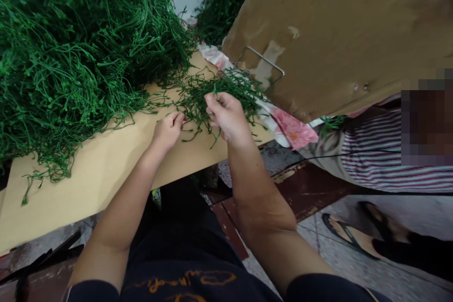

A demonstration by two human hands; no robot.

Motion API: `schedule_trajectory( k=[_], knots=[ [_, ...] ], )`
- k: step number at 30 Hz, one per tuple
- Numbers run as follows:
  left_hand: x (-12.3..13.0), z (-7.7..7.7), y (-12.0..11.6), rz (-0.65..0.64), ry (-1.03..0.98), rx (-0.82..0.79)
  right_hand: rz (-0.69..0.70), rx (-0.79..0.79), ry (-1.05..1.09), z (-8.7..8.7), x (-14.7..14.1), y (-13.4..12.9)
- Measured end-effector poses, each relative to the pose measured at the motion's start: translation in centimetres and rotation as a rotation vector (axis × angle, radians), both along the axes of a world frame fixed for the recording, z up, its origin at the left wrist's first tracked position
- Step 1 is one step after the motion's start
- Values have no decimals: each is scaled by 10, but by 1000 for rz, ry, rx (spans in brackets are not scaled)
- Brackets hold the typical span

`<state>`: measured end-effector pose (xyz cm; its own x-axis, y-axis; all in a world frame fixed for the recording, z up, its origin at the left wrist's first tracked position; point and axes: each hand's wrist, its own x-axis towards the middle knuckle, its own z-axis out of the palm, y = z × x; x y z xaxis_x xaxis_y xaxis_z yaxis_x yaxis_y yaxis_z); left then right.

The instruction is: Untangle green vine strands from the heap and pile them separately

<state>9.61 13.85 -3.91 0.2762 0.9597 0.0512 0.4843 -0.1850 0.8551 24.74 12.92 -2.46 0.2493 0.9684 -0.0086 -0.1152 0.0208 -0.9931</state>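
Note:
My right hand (226,115) is closed over a small pile of green stems (200,99), pinching a stem whose tip pokes up above the thumb. My left hand (170,127) is closed just to the left of that pile, low over the tan board (116,151). Its fingertips are pressed together, and what they hold, if anything, is too small to make out. A large heap of green stems (81,52) fills the left and back of the board.
An upright brown board (336,33) with a metal handle (265,60) stands at the right. Beside it lie pink floral cloth (292,130) and more green stems (230,0) behind. A person in a striped top (371,151) is at the right; sandalled feet (354,236) show below.

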Motion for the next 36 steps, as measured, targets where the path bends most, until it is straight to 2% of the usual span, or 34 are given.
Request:
schedule_trajectory(
  k=[2, 4, 7, 9, 11, 12, 14, 18, 21, 23, 24, 26, 29, 32, 36],
  knots=[
    [5, -1, 5, 43, 49, 12, -110, 45, -26, 0, 5, 1],
    [6, 4, 3, 83, 99, 72, -141, 106, -48, 1, 6, -2],
    [-5, 19, -15, 82, 102, 175, -109, 166, -79, 3, -4, -14],
    [-19, 29, -38, -19, 16, 143, -47, 196, -121, 5, -22, -26],
    [-35, 34, -64, -157, -114, 19, 74, 237, -199, 8, -46, -41],
    [-43, 35, -78, -176, -163, -33, 140, 266, -255, 10, -59, -48],
    [-59, 31, -105, -70, -228, -87, 265, 340, -363, 13, -83, -62],
    [-93, 12, -146, 261, -319, -142, 586, 515, -478, 19, -123, -81],
    [-128, 4, -174, 356, -221, -189, 923, 578, -595, 20, -142, -89],
    [-157, 3, -192, 289, -86, -287, 1154, 574, -657, 21, -147, -91],
    [-173, 3, -202, 195, -29, -344, 1245, 570, -682, 21, -148, -90],
    [-207, 0, -219, 123, 112, -485, 1353, 554, -719, 22, -146, -86],
    [-256, -20, -243, 323, 241, -606, 1369, 498, -766, 21, -137, -76],
    [-294, -60, -264, 507, 275, -741, 1271, 427, -813, 18, -128, -64],
    [-321, -116, -288, 658, 268, -880, 1164, 372, -812, 16, -118, -54]
  ],
)
